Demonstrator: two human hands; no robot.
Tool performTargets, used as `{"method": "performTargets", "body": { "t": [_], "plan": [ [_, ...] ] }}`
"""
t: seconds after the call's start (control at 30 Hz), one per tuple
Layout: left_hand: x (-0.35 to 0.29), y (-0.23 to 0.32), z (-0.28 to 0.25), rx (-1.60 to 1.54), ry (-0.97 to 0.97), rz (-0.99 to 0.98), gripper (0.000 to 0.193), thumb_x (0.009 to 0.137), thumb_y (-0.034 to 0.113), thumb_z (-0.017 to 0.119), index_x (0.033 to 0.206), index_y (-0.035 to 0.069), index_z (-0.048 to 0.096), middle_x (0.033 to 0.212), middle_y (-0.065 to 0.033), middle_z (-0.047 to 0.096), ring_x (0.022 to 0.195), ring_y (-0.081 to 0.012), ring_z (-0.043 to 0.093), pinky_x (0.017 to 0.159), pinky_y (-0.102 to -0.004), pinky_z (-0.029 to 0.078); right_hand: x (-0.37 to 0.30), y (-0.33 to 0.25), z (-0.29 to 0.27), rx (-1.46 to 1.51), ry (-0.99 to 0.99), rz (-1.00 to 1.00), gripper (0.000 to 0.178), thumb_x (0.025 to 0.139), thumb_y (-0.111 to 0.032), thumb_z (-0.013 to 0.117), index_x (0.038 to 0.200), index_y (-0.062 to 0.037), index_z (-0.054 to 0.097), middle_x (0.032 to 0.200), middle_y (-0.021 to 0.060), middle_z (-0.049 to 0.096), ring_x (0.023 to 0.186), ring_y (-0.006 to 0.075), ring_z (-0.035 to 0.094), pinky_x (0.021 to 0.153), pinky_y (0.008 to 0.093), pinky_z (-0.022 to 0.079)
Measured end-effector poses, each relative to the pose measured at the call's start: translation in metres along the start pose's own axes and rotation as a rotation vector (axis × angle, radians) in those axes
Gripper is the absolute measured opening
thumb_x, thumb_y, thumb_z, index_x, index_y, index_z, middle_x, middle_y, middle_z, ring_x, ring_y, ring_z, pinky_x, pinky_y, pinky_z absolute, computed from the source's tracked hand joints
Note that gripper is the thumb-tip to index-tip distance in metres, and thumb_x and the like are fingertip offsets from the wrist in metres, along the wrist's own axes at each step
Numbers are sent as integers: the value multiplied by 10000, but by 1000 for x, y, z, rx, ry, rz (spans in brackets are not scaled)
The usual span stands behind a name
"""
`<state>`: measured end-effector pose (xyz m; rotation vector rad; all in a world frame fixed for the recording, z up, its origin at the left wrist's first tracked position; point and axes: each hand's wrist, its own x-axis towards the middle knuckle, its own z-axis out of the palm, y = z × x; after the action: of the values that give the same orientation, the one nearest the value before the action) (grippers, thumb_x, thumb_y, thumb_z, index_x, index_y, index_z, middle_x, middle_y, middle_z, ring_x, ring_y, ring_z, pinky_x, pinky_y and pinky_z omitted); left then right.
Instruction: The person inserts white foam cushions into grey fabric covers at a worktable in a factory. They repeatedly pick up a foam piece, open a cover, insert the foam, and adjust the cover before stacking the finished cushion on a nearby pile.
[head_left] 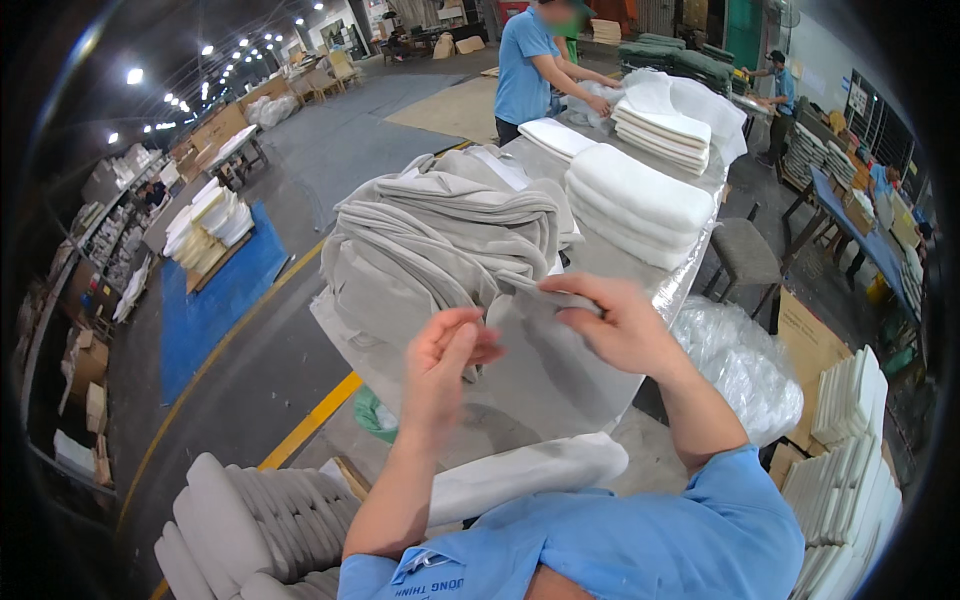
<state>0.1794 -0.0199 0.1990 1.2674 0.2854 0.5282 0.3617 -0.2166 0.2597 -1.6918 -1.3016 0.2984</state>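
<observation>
A thick pile of folded grey fabric covers (pixel 430 240) lies on the table (pixel 520 390) in front of me. My right hand (pixel 625 325) is at the pile's near right side, its thumb and fingers pinched on a narrow grey edge of one fabric cover that stretches from the stack. My left hand (pixel 445 360) hovers just before the pile's near side, fingers curled. Motion smears its fingertips, so whether anything is between them does not show. Beyond the grey pile, to the right, sits a stack of white padded pieces (pixel 640 200).
A co-worker in a blue shirt (pixel 530 65) handles clear plastic at the table's far end. Bundled plastic film (pixel 740 370) lies right of the table. Grey cushions (pixel 260 520) are stacked at my lower left, white pads (pixel 845 460) at my lower right. A white roll (pixel 530 475) lies close before me.
</observation>
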Motion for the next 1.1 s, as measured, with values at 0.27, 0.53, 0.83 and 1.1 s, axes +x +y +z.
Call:
{"method": "performTargets", "body": {
  "t": [0.27, 0.53, 0.83, 1.1],
  "plan": [
    [7, -90, -20, 587, -366, -128, 415, 908, 4, 788, 1301, 45, 662, 1137, -55, 722, 1050, -128, 645, 933, -308, 545, -16, -14, -36, 99, -165, -314, 303, 929, -14, 713, 1229, -40, 740, 1171, 118, 771, 1064, 241, 735, 927, 350, 551],
    [7, -76, -24, 594, -291, -29, 159, 981, 77, 694, 1136, 44, 711, 911, -28, 709, 835, -116, 643, 759, -305, 530, -82, 6, -108, -392, 325, 118, 548, 825, -65, 804, 1356, -84, 674, 1317, 146, 686, 1243, 334, 628, 1068, 415, 486],
    [-17, -1, 58, 1256, -479, 383, 229, 841, 90, 717, 1070, 84, 709, 934, -158, 721, 885, -381, 693, 780, -463, 545, -69, 58, 47, -298, -159, -30, 504, 803, -77, 779, 1293, -77, 663, 1072, 159, 691, 1032, 388, 665, 887, 485, 536],
    [-41, 1, -35, 1325, -209, 223, 286, 800, 61, 766, 1080, 72, 713, 965, -164, 724, 934, -373, 703, 808, -428, 551, -67, 66, 25, -240, -138, -51, 372, 822, -17, 658, 1189, -65, 684, 1017, 134, 697, 998, 376, 676, 846, 461, 548]
  ]
}}
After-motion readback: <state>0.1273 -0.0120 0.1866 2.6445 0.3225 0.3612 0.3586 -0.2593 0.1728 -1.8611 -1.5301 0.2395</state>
